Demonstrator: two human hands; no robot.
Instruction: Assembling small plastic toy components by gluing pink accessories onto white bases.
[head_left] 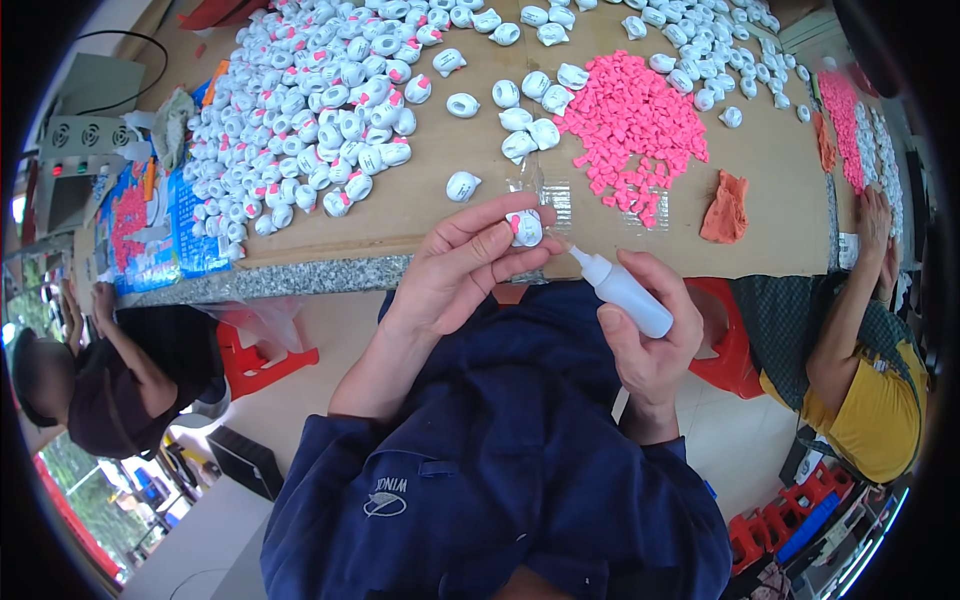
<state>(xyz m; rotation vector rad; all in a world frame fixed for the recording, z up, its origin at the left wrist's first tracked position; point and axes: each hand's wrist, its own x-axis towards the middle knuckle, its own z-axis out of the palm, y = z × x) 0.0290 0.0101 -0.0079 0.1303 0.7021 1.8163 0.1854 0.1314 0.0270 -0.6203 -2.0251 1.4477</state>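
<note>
My left hand [465,262] pinches a small white plastic figure [525,228] that carries a pink piece on its side. In my right hand [655,335] is a white squeeze bottle [632,297], tilted so its narrow nozzle points up and left. The nozzle tip is close to the figure and to my left fingertips; whether it touches cannot be made out. Just beyond my hands lies a loose pile of small pink pieces [635,115]. A single white figure [462,186] rests on the table beyond my left hand.
A big heap of white figures, many with pink pieces [330,110], covers the table's left part. More white figures [690,45] spread at the back right. An orange cloth [725,207] lies right of the pink pile. Co-workers sit at left [120,370] and right [860,370].
</note>
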